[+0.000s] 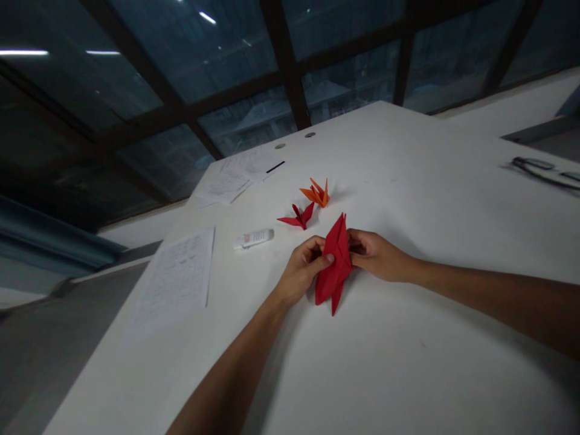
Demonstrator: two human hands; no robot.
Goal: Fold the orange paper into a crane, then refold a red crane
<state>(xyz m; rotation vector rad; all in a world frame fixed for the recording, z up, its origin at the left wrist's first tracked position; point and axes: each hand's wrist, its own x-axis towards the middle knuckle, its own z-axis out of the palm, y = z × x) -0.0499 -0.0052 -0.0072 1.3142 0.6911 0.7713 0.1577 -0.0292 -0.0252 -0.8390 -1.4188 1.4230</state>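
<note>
Holding red paper (334, 277) over the table (399, 362), head view | my left hand (304, 267) pinching it, thumb on its face | right hand (374, 257) half-curled, gripping its 3 o'clock edge, fingertips hidden | main folds made, shaping seemingly left | orange bird (319, 194), red bird (301, 219) look done, toward 11 o'clock

We saw the large red folded piece (338, 241) as matt, creased paper; the small red crane (302, 221) and the orange crane (321, 196) were matt paper too. The counter (430, 344) looked smooth, with a low sheen. To us the white tube (257, 237) looked like smooth plastic, the printed sheet (183, 269) paper, the window pane (226, 54) glossy glass, the blue curtain (40, 232) cloth.
</note>
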